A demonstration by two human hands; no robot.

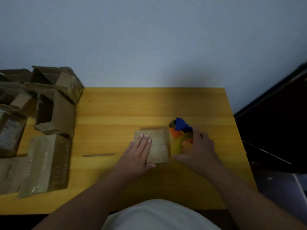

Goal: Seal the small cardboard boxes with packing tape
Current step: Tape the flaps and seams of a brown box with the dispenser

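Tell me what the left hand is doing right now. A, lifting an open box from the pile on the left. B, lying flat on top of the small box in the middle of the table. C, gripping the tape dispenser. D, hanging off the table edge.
B: the left hand lies with straight fingers on the small box, while the right hand grips the tape dispenser beside it.

A small closed cardboard box (157,145) lies flat beside the blue-orange tape dispenser (180,135).
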